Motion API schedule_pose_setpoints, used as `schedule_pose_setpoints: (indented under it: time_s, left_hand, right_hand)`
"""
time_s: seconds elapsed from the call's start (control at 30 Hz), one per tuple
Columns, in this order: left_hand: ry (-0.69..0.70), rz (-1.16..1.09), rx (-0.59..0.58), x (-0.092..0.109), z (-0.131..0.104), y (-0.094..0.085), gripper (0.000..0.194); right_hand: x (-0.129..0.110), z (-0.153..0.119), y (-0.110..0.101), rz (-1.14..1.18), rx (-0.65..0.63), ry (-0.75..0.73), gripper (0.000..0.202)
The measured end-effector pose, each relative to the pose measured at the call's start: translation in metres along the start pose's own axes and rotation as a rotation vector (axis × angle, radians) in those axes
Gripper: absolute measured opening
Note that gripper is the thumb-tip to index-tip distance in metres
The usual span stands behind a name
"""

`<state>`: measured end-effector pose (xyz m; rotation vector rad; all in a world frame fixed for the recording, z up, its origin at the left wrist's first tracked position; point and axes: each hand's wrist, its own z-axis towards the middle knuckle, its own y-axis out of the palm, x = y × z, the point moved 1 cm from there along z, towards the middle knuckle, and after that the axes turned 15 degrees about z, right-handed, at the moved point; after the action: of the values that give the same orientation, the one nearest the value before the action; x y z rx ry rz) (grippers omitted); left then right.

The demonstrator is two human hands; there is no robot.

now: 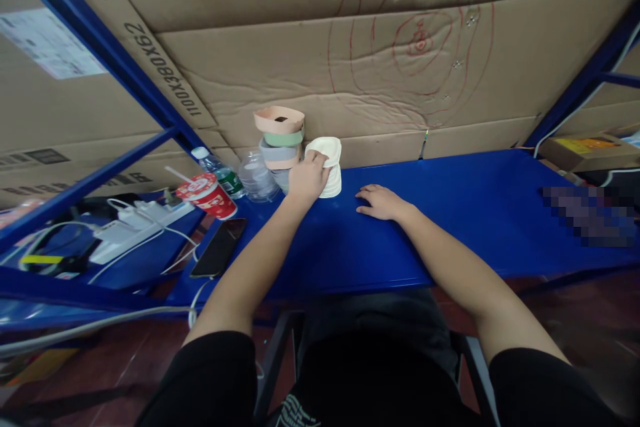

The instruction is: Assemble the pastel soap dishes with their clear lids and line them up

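My left hand (306, 179) reaches to a stack of cream-white square dishes (333, 185) near the back of the blue table (380, 247). Its fingers are bent over the near edge of the top cream-white dish (325, 145), which looks slightly tilted on the pile. To the left of that pile stands a taller stack of square bowls (280, 121) in peach, green and grey, partly covered by my left hand. My right hand (380, 203) lies palm down on the tabletop, fingers apart, holding nothing.
Clear plastic tubs (257, 177), a water bottle (220, 173) and a red paper cup (213, 197) with a straw stand at the left. A phone (220, 248) lies near them. Cables and a power strip (135, 233) are farther left. Cardboard (280, 67) walls the back.
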<state>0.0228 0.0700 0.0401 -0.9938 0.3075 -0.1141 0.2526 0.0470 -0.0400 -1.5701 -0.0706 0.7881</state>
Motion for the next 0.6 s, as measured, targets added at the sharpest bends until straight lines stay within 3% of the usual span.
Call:
schedule_pose_setpoints:
  time_s: [0.17,0.3,0.37,0.47,0.53,0.6]
  left_hand:
    - [0.029,-0.112,0.212,0.000,-0.010,0.002,0.024]
    - [0.170,-0.257,0.305,0.000,-0.036,0.010,0.020]
    - [0.278,-0.314,0.215,0.001,-0.050,0.017,0.020]
    - [0.414,-0.362,-0.063,0.003,-0.064,0.028,0.019]
    - [0.464,-0.384,-0.249,0.003,-0.066,0.033,0.021]
    - [0.486,-0.393,-0.379,0.001,-0.065,0.034,0.035]
  right_hand:
    - [-0.003,-0.002,-0.006,0.030,0.030,0.025,0.055]
    - [0.012,-0.005,-0.024,0.131,0.362,0.234,0.039]
    - [0.026,-0.006,-0.033,0.199,0.523,0.313,0.040]
    - [0.042,-0.006,-0.037,0.304,0.591,0.315,0.044]
    - [0.044,-0.005,-0.032,0.338,0.512,0.257,0.042]
    - [0.038,-0.003,-0.025,0.321,0.332,0.183,0.040]
